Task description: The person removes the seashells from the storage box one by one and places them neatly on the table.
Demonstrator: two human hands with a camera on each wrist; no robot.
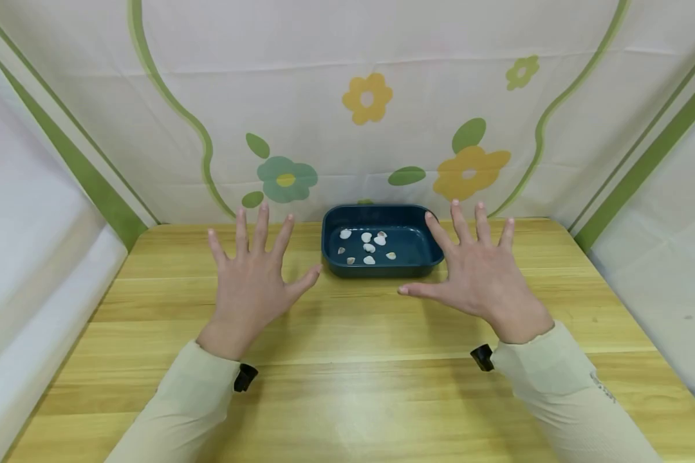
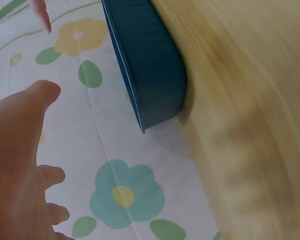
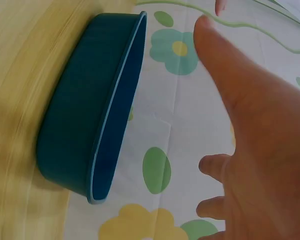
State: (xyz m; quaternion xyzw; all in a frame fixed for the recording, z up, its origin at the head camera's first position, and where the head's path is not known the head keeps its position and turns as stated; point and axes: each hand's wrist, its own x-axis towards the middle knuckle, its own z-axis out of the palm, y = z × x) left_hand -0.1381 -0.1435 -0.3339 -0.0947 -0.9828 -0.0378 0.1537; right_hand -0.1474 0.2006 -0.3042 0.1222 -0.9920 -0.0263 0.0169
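Right at the back edge of the table (image 1: 347, 402) sits a dark blue tray (image 1: 382, 271), long side toward the person, with small white and brownish shells (image 1: 369, 248) scattered over its floor, mostly left of the middle. Its right part shows plain blue up to the rounded wall. To its left the person's left hand (image 1: 251, 286) is held palm down, fingers spread wide and gripping nothing, the thumb pointing at the tray's near left corner. The right hand (image 1: 481, 276) is just as widely splayed and holds nothing; from the head view its index finger crosses the tray's right end, yet the right wrist view shows the hand apart from it. Both cuffs are cream, and the right sleeve (image 1: 567, 386) carries a greyish mark too blurred for me to read. A broad run of wood grain lies between the forearms, and there's wood between each hand and the table's slanting side edges. Behind rises a white cloth (image 1: 301, 103) with yellow and teal flowers, green-striped toward both sides
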